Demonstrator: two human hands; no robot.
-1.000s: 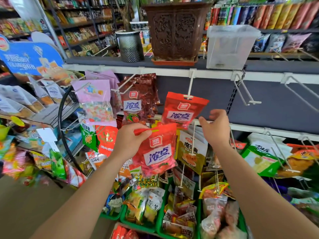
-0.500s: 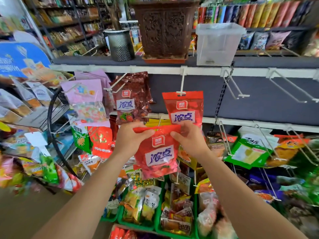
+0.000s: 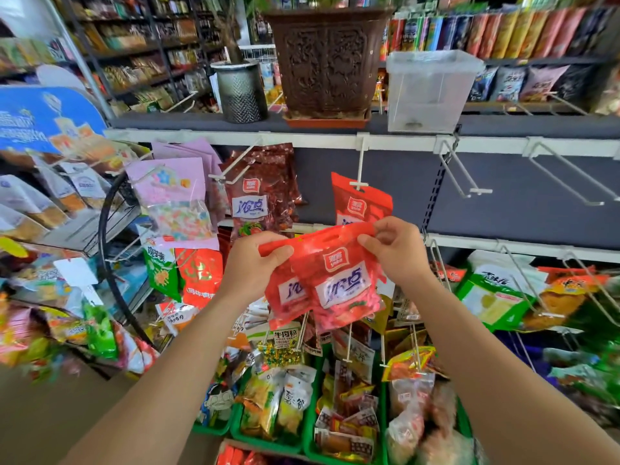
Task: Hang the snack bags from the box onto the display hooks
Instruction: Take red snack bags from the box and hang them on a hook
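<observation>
I hold two overlapping red snack bags in front of the shelf. My left hand (image 3: 256,263) grips the top left edge of the rear red bag (image 3: 285,290). My right hand (image 3: 394,250) pinches the top right corner of the front red bag (image 3: 342,286). Just behind them, another red bag (image 3: 360,203) of the same kind hangs on a white display hook (image 3: 359,162). The held bags' tops are below that hook's tip. The box is not in view.
Bare wire hooks (image 3: 464,176) jut out at the right. Dark red bags (image 3: 258,199) and pink candy bags (image 3: 171,196) hang at the left. A brown planter (image 3: 328,62) and a clear bin (image 3: 429,92) stand on the top shelf. Green trays (image 3: 312,444) of snacks lie below.
My right hand came in from the right and took the top right corner of the red bags. A second bag now shows, fanned out behind the front one.
</observation>
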